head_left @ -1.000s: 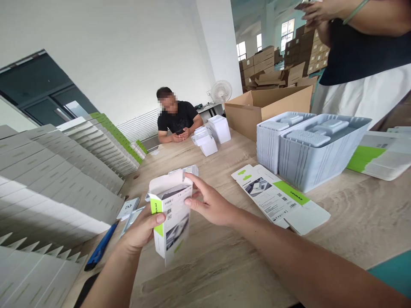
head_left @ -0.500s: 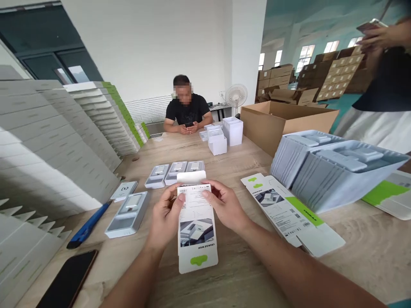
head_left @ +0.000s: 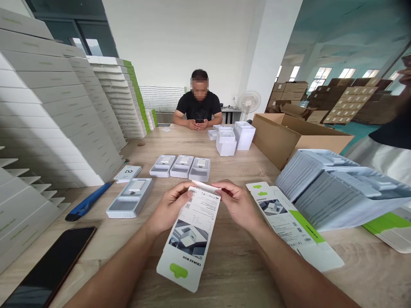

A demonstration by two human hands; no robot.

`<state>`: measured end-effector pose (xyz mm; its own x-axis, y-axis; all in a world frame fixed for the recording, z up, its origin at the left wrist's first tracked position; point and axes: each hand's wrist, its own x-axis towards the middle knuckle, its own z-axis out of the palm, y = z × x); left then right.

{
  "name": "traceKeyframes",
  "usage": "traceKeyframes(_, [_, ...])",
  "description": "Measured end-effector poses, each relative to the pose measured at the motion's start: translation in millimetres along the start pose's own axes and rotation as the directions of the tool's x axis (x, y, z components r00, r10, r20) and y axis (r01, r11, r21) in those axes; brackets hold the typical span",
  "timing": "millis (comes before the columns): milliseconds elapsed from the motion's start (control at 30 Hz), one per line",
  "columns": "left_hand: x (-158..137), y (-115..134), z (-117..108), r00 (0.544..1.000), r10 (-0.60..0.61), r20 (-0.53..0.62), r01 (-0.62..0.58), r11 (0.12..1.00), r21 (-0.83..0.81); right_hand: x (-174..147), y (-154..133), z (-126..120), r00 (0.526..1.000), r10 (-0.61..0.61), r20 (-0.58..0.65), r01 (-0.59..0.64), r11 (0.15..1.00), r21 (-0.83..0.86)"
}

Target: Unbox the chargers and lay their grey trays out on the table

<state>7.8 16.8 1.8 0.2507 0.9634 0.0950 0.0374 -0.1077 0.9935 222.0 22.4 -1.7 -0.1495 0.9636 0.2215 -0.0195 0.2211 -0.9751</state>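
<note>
1. The left hand [head_left: 170, 206] gripped the upper left corner of a white printed carton [head_left: 190, 237], thumb on its face; its fingers were closed on the card.
2. The right hand [head_left: 239, 203] pinched the carton's top flap at the upper right, fingers closed on it.
3. The carton was held over the bench [head_left: 231, 273] between both hands, tilted, its green-marked lower end nearest the camera; I could not tell whether that end touched the wood.
4. A flat unfolded carton [head_left: 290, 224] lay just right of the right forearm; stacked grey trays [head_left: 334, 188] stood beyond it.
5. A loose grey tray [head_left: 130, 199] lay left of the left hand; three more trays [head_left: 181, 166] sat in a row farther off.
6. A blue utility knife [head_left: 86, 206] and a dark phone [head_left: 48, 271] lay at the left, beside tall stacks of flat cartons [head_left: 54, 115].
7. A seated person [head_left: 199, 107] faced the camera at the bench's far end; an open cardboard box [head_left: 295, 141] stood at the right.
</note>
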Motion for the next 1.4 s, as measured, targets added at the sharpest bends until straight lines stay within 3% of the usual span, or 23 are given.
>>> traceKeyframes(67, [0, 0, -1, 1.000, 0.009, 0.025, -0.009, 1.000, 0.014, 0, -1, -2, 0.998, 0.035, 0.052, -0.037, 0.998, 0.041])
traceKeyframes(167, [0, 2, -1, 0.996, 0.011, 0.087, -0.014, 0.999, 0.036, -1, -1, -4, 0.971, 0.153, 0.182, -0.189, 0.962, 0.198])
traceKeyframes(267, [-1, 6, 0, 0.987, -0.017, 0.161, 0.007, 0.998, 0.065, -3, 1, -3, 0.941, 0.240, 0.239, -0.285, 0.943, 0.174])
traceKeyframes(433, [-3, 20, -3, 0.983, -0.035, 0.180, -0.005, 0.977, 0.213, -6, 3, 6, 0.959, 0.211, 0.189, -0.219, 0.975, 0.024])
traceKeyframes(500, [-5, 27, 0, 0.995, -0.028, 0.096, -0.024, 0.869, 0.494, -5, 5, 11, 0.972, 0.210, 0.106, -0.215, 0.976, 0.030])
traceKeyframes(567, [-9, 31, 9, 1.000, 0.019, 0.001, -0.012, 0.606, 0.795, -3, 7, 14, 0.983, 0.185, 0.017, -0.186, 0.981, 0.058])
traceKeyframes(633, [-13, 32, 21, 0.998, 0.038, -0.047, 0.030, 0.366, 0.930, -1, 9, 16, 0.989, 0.143, -0.034, -0.140, 0.986, 0.086])
traceKeyframes(700, [-15, 28, 33, 0.997, 0.022, -0.068, 0.060, 0.266, 0.962, 0, 9, 16, 0.991, 0.126, -0.035, -0.122, 0.987, 0.104])
traceKeyframes(767, [-15, 22, 40, 0.996, 0.023, -0.086, 0.078, 0.247, 0.966, 1, 8, 16, 0.992, 0.124, -0.023, -0.121, 0.987, 0.109])
traceKeyframes(933, [-14, 12, 37, 0.980, 0.191, -0.049, -0.002, 0.258, 0.966, 2, 2, 11, 0.996, 0.079, -0.046, -0.075, 0.994, 0.084])
traceKeyframes(1100, [-15, 9, 38, 0.958, 0.284, -0.039, -0.034, 0.247, 0.968, -1, -5, 7, 0.997, 0.006, -0.080, -0.008, 0.999, -0.031])
traceKeyframes(1300, [-14, 5, 42, 0.940, 0.342, 0.003, -0.060, 0.157, 0.986, -5, -8, 11, 0.997, -0.046, -0.058, 0.042, 0.997, -0.066])
traceKeyframes(1400, [-15, 8, 37, 0.942, 0.336, -0.005, -0.059, 0.182, 0.981, -7, -11, 13, 0.995, -0.097, -0.010, 0.097, 0.995, -0.028])
